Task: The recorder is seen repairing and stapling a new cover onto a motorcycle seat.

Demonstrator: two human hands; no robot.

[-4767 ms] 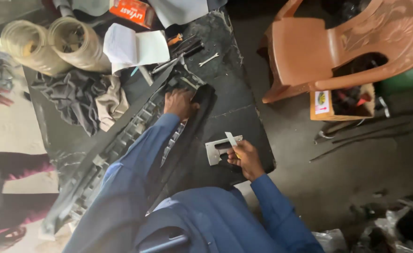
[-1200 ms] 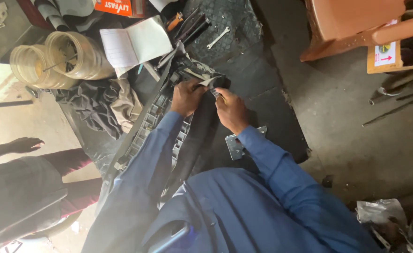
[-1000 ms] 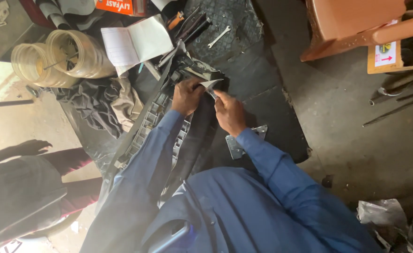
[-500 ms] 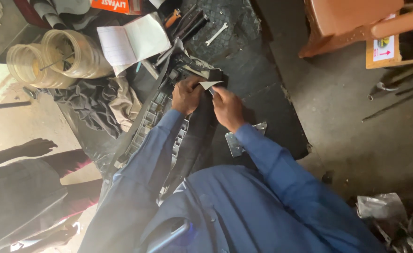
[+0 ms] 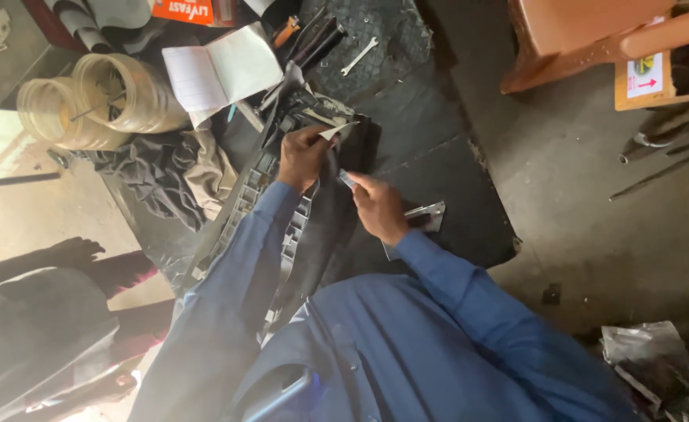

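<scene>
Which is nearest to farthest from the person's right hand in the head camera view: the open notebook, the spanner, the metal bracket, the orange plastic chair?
From the right hand:
1. Metal bracket, on the mat just beside that hand.
2. Spanner, up the mat near its far edge.
3. Open notebook, upper left, past the left hand; close to the spanner's distance, slightly farther.
4. Orange plastic chair, far upper right on the floor.

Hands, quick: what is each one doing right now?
Left hand: closed, pinching a small pale strip over the long black part.
Right hand: closed on a small metal piece.
</scene>
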